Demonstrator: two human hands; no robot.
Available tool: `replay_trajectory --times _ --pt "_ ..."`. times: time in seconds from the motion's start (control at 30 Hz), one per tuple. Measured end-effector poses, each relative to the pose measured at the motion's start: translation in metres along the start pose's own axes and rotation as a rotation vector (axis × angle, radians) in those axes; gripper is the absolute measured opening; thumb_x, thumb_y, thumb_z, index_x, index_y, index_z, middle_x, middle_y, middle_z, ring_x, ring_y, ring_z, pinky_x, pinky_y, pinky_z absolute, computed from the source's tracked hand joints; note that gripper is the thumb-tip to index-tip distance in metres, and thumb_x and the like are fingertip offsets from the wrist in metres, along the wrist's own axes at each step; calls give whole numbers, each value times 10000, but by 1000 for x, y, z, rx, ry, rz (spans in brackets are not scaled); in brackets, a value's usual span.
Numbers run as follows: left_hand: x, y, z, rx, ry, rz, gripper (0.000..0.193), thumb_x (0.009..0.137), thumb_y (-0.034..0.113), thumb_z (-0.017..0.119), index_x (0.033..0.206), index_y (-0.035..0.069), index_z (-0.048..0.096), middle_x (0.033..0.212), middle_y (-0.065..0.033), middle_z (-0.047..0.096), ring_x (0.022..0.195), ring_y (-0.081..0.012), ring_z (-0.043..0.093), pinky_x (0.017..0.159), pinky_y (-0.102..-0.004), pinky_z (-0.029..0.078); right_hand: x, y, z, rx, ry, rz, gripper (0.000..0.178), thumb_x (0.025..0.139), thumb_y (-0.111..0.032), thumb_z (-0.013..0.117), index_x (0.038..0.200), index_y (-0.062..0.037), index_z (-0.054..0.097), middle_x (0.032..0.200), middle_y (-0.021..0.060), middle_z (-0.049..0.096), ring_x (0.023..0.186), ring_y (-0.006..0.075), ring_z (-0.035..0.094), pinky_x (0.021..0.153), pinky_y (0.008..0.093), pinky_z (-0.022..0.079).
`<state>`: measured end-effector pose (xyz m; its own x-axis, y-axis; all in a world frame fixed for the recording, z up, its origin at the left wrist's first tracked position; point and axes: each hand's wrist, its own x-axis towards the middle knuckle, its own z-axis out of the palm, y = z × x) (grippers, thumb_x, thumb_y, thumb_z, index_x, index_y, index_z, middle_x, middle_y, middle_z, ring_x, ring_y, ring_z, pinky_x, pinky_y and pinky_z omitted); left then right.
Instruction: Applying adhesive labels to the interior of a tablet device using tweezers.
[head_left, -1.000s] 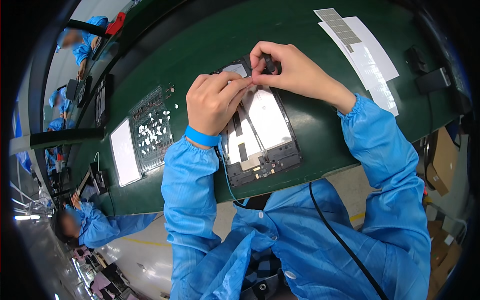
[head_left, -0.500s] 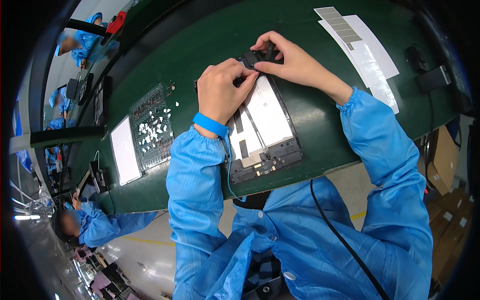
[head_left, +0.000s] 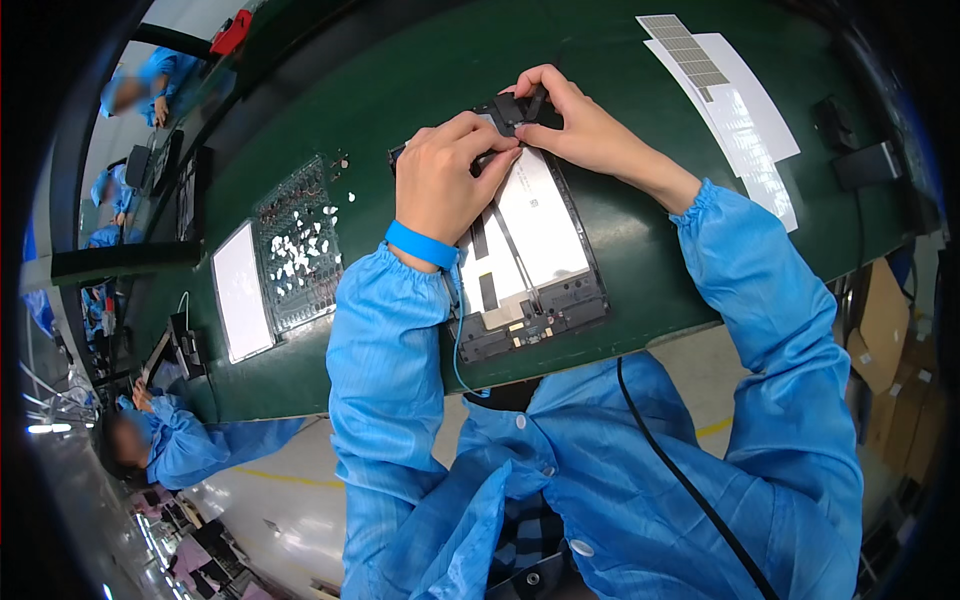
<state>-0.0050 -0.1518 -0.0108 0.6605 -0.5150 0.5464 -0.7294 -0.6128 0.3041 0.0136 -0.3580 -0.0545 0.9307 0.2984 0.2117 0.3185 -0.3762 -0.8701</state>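
Observation:
An opened tablet (head_left: 548, 232) lies on the green table in front of me, its silver back plate and black end boards exposed. My left hand (head_left: 445, 180) rests over its far left part, thumb and fingers pinched together near the top edge. What those fingertips hold, if anything, is too small to make out. At the far end my right hand (head_left: 590, 130) is curled, with a small dark piece (head_left: 538, 103) between thumb and fingers. Its thumb touches the black module (head_left: 508, 108) at the tablet's top. A blue wrist strap (head_left: 421, 245) circles my left wrist.
Left of the tablet stand a clear tray (head_left: 322, 285) with small white pieces and a white sheet (head_left: 243, 295). At the far right lie white sheets (head_left: 768, 115) and a grid of grey labels (head_left: 684, 52), beside black boxes (head_left: 868, 160). A co-worker (head_left: 195, 440) sits at the left.
Both hands stay at the tablet's far end with only slight finger movement. The whole view has shifted a little. A co-worker at the upper left has moved an arm.

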Motion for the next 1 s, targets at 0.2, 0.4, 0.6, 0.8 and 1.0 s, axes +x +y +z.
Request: replay_trajectory --times 0.2,0.4,0.6,0.8,1.0 --pt "0 4 -2 -77 -26 -85 109 806 157 792 847 76 733 787 -9 639 585 -150 540 550 -281 439 -1 -6 -2 -47 -18 -13 438 883 -204 691 1252 -135 465 1239 120 582 1206 321 510 1038 430 392" --pt "3 2 0 -59 -46 -162 114 824 136 767 854 52 697 777 -45 647 594 -148 560 553 -276 451 -3 -12 -4 -64 -57 30 421 910 -169 670 1263 -135 444 1318 128 560 1250 337 495 1053 437 402" --pt "7 -6 1 -126 -120 -326 184 788 172 764 840 21 673 772 -101 676 700 -210 672 649 -330 530 8 14 5 29 26 -177 455 850 -210 719 1226 -121 479 1225 144 622 1161 355 589 993 429 457" --pt "-9 -22 -29 -43 22 -303 211 794 238 768 944 104 703 891 -52 656 892 -276 632 784 -412 475 0 -5 -4 68 -43 -132 416 916 -171 691 1259 -88 471 1286 95 614 1152 219 571 965 356 453" --pt "-60 -92 -92 -77 308 -471 102 869 117 728 965 89 744 880 -41 674 656 -125 542 584 -267 436 -10 -9 -19 -48 -33 -48 449 924 -189 697 1301 -94 474 1319 68 579 1139 190 547 974 330 423"
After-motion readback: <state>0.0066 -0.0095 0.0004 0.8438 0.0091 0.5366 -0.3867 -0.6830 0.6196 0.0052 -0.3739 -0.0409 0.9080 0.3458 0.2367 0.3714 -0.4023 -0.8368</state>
